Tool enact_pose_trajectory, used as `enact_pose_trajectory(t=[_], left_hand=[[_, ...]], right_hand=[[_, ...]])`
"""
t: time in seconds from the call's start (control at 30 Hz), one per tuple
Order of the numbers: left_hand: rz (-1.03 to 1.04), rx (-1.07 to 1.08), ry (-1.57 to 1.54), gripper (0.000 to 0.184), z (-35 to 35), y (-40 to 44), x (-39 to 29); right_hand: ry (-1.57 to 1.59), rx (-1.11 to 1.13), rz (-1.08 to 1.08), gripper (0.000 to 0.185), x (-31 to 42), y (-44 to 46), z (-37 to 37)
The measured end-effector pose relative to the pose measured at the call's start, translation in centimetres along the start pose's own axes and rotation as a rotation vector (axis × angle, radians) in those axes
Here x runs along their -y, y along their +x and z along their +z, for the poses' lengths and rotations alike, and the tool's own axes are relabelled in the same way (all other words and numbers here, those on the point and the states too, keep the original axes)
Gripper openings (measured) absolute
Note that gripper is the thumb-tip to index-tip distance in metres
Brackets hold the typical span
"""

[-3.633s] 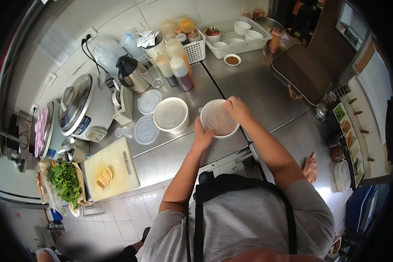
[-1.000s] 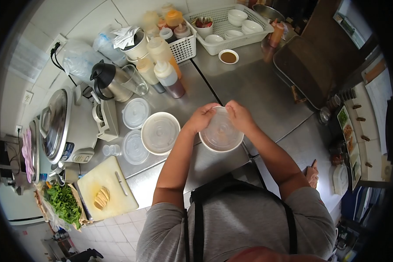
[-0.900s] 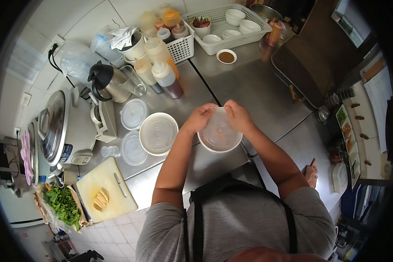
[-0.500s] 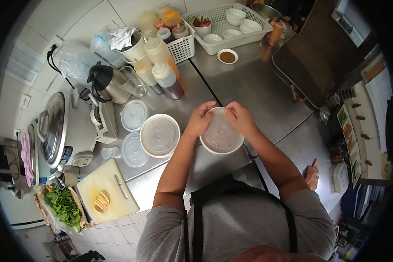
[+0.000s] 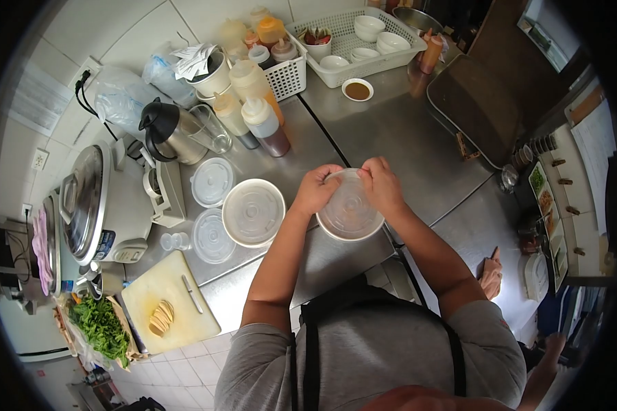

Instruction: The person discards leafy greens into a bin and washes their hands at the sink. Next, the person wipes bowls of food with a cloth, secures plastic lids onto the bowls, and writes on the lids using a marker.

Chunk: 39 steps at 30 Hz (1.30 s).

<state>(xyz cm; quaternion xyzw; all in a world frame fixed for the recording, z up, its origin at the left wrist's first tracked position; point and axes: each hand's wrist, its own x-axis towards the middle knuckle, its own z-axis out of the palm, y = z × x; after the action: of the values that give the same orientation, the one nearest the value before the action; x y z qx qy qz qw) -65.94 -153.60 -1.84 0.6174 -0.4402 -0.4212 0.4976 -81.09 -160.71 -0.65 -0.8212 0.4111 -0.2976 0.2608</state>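
Observation:
A round white takeout bowl (image 5: 350, 237) with a translucent plastic lid (image 5: 349, 209) stands near the front of the steel counter. My left hand (image 5: 317, 190) grips its far left rim, thumb bent over the lid. On the far right rim, my right hand (image 5: 382, 186) pinches the lid's edge with thumb and fingers. What lies under the lid is too cloudy to make out. Left of it is a second lidded bowl (image 5: 253, 213), touched by neither hand. Two loose clear lids (image 5: 212, 182) lie farther left.
A cutting board (image 5: 185, 301) with sliced food and a knife (image 5: 192, 294) sits at front left, near leafy greens (image 5: 101, 322). Squeeze bottles (image 5: 266, 127), a thermos jug (image 5: 168, 130) and a rice cooker (image 5: 120, 205) stand behind. Another person's hand (image 5: 491, 275) shows at right.
My right hand's fingers have shifted slightly along the rim, with the fingertips lifted a little. Another person's arm has appeared at the lower right. The bowls stay essentially in place.

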Motion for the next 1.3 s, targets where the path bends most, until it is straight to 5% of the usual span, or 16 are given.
enact_pose_trajectory(t=[0.4,0.5,1.1,1.3], left_hand=[[0.026,0.020,-0.061,0.018,0.0,0.4,0.9],[-0.004,0.030,-0.093,0.018,0.1,0.4,1.0],[-0.059,0.052,-0.040,0.014,0.0,0.8,0.7],[0.014,-0.001,-0.082,0.013,0.2,0.9,1.6]], right_hand=[[0.195,0.065,-0.058,0.012,-1.4,0.6,1.0],[0.301,0.118,0.110,0.014,-1.7,0.5,1.1],[0.229,0.045,-0.039,0.015,-1.9,0.6,0.8],[0.343,0.146,0.145,0.019,-1.9,0.6,0.7]])
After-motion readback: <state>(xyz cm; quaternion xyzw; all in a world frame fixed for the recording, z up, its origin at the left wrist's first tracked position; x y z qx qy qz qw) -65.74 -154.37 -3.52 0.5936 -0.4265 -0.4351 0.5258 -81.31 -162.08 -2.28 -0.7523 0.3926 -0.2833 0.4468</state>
